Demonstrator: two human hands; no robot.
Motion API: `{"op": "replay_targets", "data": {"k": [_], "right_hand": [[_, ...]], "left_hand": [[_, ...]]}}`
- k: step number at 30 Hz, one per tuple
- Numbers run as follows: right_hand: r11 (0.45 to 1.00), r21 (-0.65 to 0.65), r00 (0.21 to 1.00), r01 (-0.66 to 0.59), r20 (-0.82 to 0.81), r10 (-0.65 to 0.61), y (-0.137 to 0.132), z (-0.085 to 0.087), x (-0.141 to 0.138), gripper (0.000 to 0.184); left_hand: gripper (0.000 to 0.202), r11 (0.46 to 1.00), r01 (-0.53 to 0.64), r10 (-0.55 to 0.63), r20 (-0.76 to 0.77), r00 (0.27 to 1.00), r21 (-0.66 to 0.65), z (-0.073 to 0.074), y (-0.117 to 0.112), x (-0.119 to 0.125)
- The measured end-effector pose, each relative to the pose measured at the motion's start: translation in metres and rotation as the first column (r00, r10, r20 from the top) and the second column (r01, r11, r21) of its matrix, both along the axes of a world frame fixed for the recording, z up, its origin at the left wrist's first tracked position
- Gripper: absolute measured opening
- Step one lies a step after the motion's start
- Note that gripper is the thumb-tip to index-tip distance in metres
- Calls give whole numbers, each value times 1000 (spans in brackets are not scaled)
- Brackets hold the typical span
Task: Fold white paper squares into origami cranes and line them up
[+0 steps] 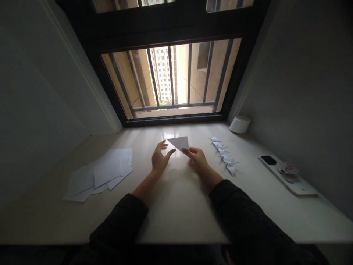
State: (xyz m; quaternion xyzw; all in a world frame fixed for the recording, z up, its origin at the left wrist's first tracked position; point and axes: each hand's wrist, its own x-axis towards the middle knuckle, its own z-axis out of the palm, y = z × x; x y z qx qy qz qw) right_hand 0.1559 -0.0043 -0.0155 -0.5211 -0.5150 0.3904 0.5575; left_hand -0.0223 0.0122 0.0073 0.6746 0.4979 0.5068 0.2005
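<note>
A folded piece of white paper [179,142], roughly a triangle, is held up over the middle of the white sill. My right hand [197,156] pinches its lower right corner between thumb and fingers. At the paper's left tip is my left hand [160,156], its thumb and fingers spread apart. The fingertips there are at or very close to the tip; whether they touch it I cannot tell. To the right of my right hand stands a row of several small folded paper cranes [223,154].
Loose white paper sheets [107,171] lie in a pile at the left. At the right, a phone [286,176] with a round grip lies face down. A white cup-like container [239,124] stands by the right wall. Behind the sill [171,209] is a dark-framed window [176,120].
</note>
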Motion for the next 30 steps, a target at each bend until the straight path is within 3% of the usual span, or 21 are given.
{"op": "replay_targets", "data": {"k": [4,9,17,24,30], "right_hand": [[996,-14,986,-87,-145,84,-4,2,-8,49],[991,-86,991,-100,-102,92,-8,4,-12,52],[991,-61,992,-122,31,124,-3,-1,-10,47],[992,-34,979,-125,156,129,-4,-3,-13,46],[988,-86,976,-131,164,144,-6,-3,-13,46]], "left_hand": [[29,969,151,-140,73,988,-195,-5,-1,5],[29,953,187,-144,187,972,-237,-7,0,7],[31,903,315,-152,465,872,-294,-5,0,8],[36,921,135,87,528,845,-366,9,12,-7],[44,930,51,151,503,851,-365,9,19,-16]]}}
